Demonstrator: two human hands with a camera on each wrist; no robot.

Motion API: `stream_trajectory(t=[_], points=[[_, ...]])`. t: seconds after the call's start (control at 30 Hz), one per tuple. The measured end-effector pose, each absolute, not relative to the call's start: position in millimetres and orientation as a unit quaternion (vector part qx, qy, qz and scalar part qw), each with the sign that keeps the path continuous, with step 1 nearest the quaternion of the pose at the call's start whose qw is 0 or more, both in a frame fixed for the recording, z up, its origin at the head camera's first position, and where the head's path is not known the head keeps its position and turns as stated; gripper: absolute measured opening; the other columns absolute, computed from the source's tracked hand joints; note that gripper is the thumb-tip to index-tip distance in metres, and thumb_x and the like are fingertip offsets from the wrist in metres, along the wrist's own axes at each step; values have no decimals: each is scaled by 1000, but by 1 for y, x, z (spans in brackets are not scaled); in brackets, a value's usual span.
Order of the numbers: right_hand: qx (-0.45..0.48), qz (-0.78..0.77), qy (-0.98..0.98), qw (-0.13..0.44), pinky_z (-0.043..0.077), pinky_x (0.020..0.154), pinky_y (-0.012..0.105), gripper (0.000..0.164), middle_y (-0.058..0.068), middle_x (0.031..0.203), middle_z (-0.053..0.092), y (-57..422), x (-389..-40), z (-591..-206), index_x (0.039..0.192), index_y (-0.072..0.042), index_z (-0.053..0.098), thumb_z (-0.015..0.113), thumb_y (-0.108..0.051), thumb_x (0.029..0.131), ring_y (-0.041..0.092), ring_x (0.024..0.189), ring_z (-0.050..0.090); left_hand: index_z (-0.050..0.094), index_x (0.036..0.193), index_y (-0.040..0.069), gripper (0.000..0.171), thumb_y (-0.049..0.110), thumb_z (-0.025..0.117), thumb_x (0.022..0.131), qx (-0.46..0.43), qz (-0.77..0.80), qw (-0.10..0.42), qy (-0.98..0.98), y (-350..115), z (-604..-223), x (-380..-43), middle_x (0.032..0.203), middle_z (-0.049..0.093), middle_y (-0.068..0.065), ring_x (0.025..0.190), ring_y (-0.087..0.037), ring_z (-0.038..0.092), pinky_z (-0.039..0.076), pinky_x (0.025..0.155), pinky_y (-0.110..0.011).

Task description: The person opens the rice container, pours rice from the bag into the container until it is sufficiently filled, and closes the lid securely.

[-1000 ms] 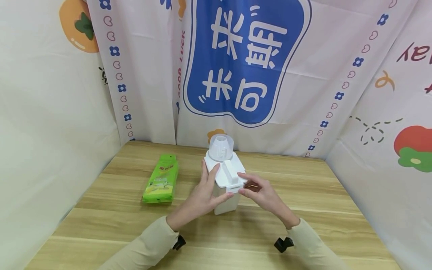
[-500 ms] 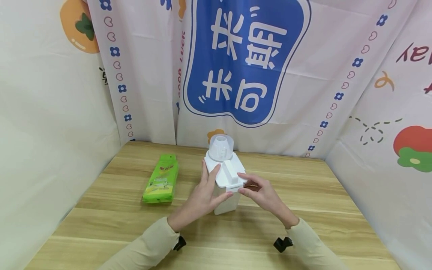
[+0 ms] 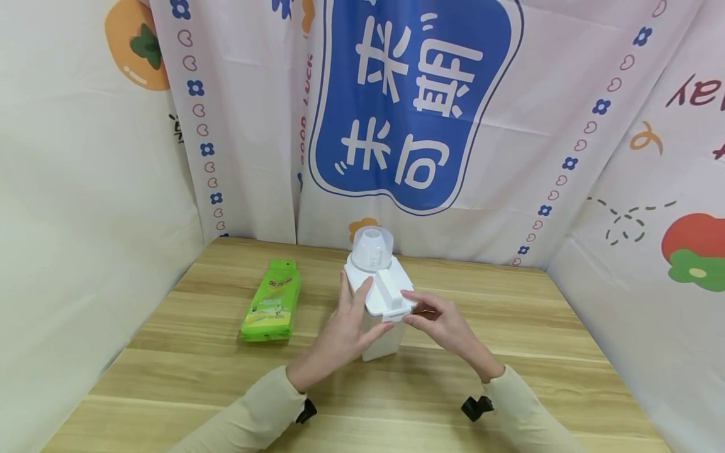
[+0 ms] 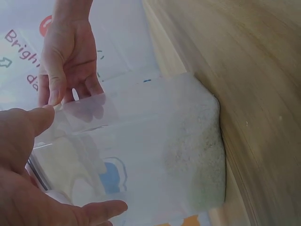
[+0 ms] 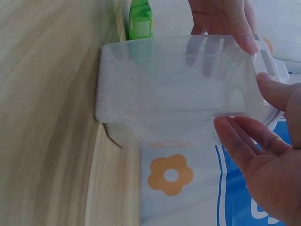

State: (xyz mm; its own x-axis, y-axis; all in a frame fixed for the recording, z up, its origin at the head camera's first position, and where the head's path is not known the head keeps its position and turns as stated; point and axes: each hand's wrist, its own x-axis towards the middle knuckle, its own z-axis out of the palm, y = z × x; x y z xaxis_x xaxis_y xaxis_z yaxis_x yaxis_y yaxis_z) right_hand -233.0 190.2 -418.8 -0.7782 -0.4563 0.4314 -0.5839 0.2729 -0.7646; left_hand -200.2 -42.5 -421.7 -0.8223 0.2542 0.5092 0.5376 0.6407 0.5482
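A translucent storage container (image 3: 382,343) stands upright on the table, with a white lid (image 3: 362,272) and a clear measuring cup (image 3: 372,250) upside down on top. White grains (image 5: 117,84) lie in its bottom. My left hand (image 3: 340,330) holds the left side, two fingers along the lid and the thumb at the front latch (image 3: 396,314). On the other side my right hand (image 3: 444,324) grips the lid's front right corner, its thumb by the same latch and its fingers against the container's side wall. Both thumbs are close together at the latch.
A green packet (image 3: 272,302) lies on the wooden table (image 3: 510,327) to the left of the container. Printed cloth (image 3: 255,126) hangs behind the table and along both sides. A black strap mount (image 3: 477,408) sits at each wrist.
The latch flap at the lid's front edge has tilted slightly under the thumbs. Container and hands otherwise keep their places; the head view has shifted a little.
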Motion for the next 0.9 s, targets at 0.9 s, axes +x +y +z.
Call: stream_trajectory(t=[0.9], points=[[331, 523, -785, -2, 58, 86, 25, 48, 19, 133, 60, 247, -268, -414, 141, 1, 49, 61, -2, 95, 7, 106, 66, 38, 147, 14, 63, 30, 67, 93, -255, -380, 114, -882, -29, -405, -186, 158, -2, -36, 122, -46, 55, 53, 93, -58]])
